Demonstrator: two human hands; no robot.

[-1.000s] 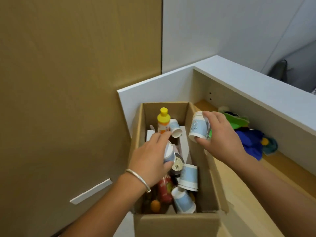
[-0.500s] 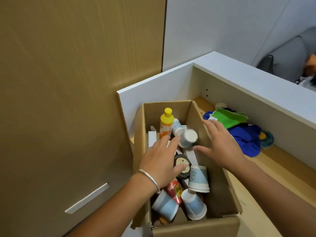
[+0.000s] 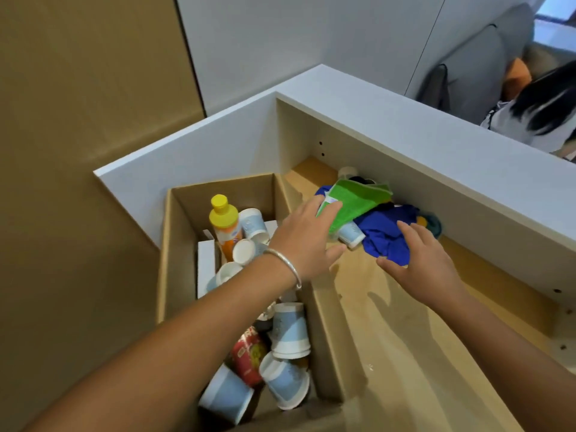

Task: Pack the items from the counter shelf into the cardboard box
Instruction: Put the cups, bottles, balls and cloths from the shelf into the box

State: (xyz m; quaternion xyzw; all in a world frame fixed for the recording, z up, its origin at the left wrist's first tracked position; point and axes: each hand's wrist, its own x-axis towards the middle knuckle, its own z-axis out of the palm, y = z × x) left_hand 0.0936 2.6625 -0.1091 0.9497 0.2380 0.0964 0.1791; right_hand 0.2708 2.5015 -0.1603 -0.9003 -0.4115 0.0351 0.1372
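Both hands are out over the wooden counter shelf (image 3: 389,322), beside the open cardboard box (image 3: 327,338) that stands against the shelf's left end. Left hand (image 3: 307,241), silver bracelet (image 3: 285,265) on the wrist, has fingers spread wide, fingertips on the near-left edge of the green cloth (image 3: 355,201), gripping nothing. Right hand (image 3: 420,260) also open and flat, fingers on the near edge of the blue cloth (image 3: 386,235), thumb out to the left, not closed on it. Cloths lie in a heap against the shelf's back wall; green on top of blue. One blue-and-white paper cup (image 3: 350,233) lies on its side on the shelf, half under the green cloth, between the hands. Something teal and yellow at the heap's right end, can't tell what. Inside the box: yellow-capped bottle (image 3: 224,226) upright at the far end, several paper cups (image 3: 290,332) tumbled along its length, red packet (image 3: 249,353) among them near the front.
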